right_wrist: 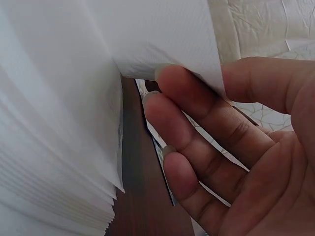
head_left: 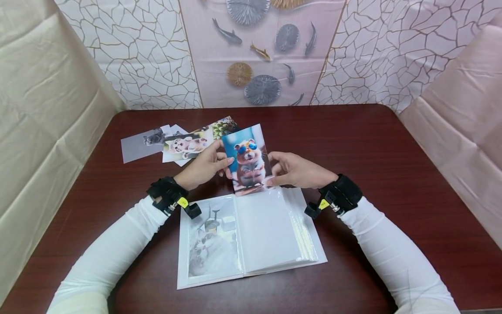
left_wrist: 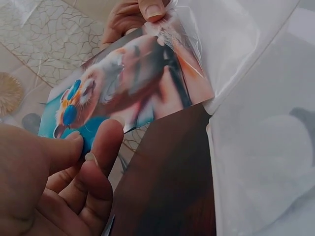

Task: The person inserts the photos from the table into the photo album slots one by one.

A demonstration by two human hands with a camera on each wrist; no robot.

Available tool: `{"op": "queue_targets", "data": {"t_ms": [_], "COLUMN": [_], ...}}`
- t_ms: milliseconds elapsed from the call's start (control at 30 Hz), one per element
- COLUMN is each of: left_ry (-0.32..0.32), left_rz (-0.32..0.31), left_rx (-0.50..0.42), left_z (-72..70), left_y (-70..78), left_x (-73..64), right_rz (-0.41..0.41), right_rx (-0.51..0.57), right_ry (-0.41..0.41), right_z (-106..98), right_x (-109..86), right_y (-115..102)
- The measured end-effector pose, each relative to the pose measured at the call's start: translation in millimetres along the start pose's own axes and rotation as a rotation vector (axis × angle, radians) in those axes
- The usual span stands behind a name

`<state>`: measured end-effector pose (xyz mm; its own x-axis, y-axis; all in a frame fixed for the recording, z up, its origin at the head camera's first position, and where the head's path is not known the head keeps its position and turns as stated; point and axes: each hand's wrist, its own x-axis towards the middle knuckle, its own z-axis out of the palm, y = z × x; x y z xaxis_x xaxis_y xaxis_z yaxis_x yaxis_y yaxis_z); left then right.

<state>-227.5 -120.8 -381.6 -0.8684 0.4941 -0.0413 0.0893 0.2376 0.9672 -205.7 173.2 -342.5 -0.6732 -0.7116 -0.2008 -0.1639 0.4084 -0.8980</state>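
Observation:
A photo of a hamster in blue sunglasses (head_left: 250, 163) is held tilted above the open photo album (head_left: 251, 274). My left hand (head_left: 205, 168) pinches the photo's left edge between thumb and fingers. At its lower right, my right hand (head_left: 298, 170) pinches the photo's corner together with the page edge. Clear plastic of a pocket lies over the photo's lower end in the left wrist view, where the photo (left_wrist: 118, 83) slants across. In the right wrist view, a white sheet (right_wrist: 162, 34) sits between the right thumb and fingers, hiding the photo's front.
Several loose photos, among them a kitten picture (head_left: 186, 146) and a grey cat picture (head_left: 139, 146), overlap at the back left of the dark wooden table (head_left: 353, 139). The album's left page holds a white cat photo (head_left: 211, 248). A patterned cloth (head_left: 266, 52) hangs behind.

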Motion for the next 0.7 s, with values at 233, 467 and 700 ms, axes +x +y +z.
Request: {"op": "queue_targets", "data": {"t_ms": [233,467,700], "left_ry": [0.038,0.077,0.027], "left_rz": [0.046,0.072,0.024], "left_rx": [-0.023,-0.026,-0.022], "left_z": [1.8,4.9,3.7], "left_y": [2.7,3.0,-1.7], "left_x": [0.2,1.7,1.7], "right_rz": [-0.021,-0.027,-0.009], "right_rx": [0.032,0.047,0.011], "right_ry": [-0.021,-0.036,-0.013], "right_z": [-1.4,-2.8,-1.4], "right_x": [-0.2,0.1,0.4], "right_y": [0.8,1.7,-0.9]}}
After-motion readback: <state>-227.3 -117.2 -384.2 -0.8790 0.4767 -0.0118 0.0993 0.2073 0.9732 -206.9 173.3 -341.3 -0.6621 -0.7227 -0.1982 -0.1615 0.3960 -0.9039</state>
